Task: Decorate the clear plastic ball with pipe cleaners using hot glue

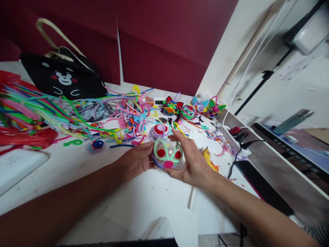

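Between my two hands is a clear ball [168, 153] trimmed with pale green pipe cleaner, with red discs on it and a pink spiral low on its front. My left hand [140, 159] grips its left side, fingers curled against it. On the right, my right hand [194, 161] holds the ball with thumb low and index finger reaching over the top. Just behind it sits another round piece [159, 130] with a red centre and lilac edging. A clear round piece [97, 144] with a blue and red centre lies further left.
Loose pipe cleaners [133, 115] are heaped at the back. Several decorated balls [189, 111] stand at the back right. A black bag [69, 79] rests at the back left, a white box [20, 168] at the left. A yellow glue gun [209, 159] and a phone [264, 187] lie right.
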`<state>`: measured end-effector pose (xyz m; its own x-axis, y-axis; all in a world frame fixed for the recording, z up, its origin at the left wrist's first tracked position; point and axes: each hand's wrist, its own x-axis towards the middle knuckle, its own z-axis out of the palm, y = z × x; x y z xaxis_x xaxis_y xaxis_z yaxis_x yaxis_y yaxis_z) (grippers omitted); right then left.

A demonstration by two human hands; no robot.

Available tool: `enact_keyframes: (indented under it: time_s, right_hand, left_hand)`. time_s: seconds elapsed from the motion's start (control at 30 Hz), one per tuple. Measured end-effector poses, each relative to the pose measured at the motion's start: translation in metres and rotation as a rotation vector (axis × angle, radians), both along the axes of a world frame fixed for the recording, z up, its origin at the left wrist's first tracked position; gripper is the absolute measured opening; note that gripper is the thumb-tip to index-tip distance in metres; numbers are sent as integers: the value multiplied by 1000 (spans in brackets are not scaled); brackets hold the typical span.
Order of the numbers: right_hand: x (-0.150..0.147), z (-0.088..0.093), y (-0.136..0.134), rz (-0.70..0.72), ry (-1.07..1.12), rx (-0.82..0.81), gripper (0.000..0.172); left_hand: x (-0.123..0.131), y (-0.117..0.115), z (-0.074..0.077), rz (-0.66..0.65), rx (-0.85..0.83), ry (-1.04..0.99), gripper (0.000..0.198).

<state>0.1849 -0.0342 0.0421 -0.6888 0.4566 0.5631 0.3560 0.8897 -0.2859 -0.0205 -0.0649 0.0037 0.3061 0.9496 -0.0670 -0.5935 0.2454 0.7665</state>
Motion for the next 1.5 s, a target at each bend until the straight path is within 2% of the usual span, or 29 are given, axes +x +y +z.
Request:
enact_keyframes:
  time_s: [0.17,0.43,0.7,0.8,0.93,1.17,1.5]
  right_hand:
    - [-1,0,-1,-14,18,32,93]
    - [7,-2,-8,-73,6,-28,91]
    - [14,0,-27,-39,-46,-143,97]
    - [12,-2,-35,-13,-101,-196,98]
    - [7,-6,-41,37,-166,-219,97]
    - [1,-10,-39,29,-307,-265,99]
    - [1,-13,-33,38,-366,-307,105]
  left_hand:
    - [-2,1,1,-6,11,11,19]
    - [-4,5,0,-10,-2,144,23]
    - [-19,17,0,333,45,459,20]
    - [-19,18,1,380,50,482,19]
    - [-17,17,2,394,78,465,17]
    - [-16,17,3,364,115,444,12]
    - [-15,16,0,345,141,495,13]
